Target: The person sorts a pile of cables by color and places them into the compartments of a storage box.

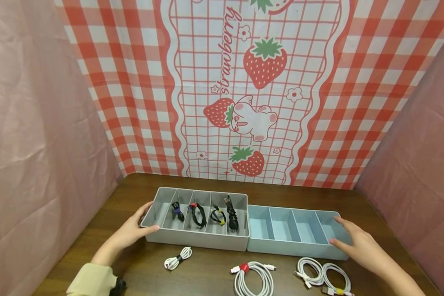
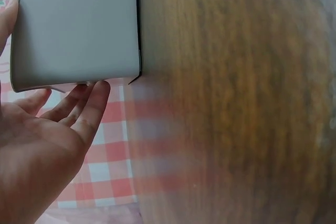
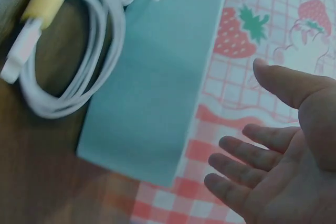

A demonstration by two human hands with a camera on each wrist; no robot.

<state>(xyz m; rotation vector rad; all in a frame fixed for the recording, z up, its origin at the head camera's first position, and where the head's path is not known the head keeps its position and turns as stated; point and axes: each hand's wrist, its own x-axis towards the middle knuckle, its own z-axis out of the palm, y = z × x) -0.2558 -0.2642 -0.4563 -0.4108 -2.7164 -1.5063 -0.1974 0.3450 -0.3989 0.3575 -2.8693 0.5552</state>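
A strawberry-print cloth hangs behind the dark wood counter, on which two divided boxes stand end to end, their long axes running left to right. The larger, the grey box, is on the left; its right end meets, or nearly meets, the left end of the narrower blue box. That end-to-end line looks like the relation that matters most, with one hand at each outer end. The left hand is the nearer one to the grey box, its fingers against the left end wall and its thumb at the near rim, spread across the corner, not closed round it. The right hand is beside the right end of the blue box, thumb and fingers well parted; the right wrist view shows a gap between fingers and wall, so it seems to hold nothing. On the near side of the boxes lie white coiled cables: a red-tied coil between the hands, two coils near the right hand, and a small black-tied bundle near the left. Smallest are four dark cables, one in each compartment of the grey box except the leftmost.
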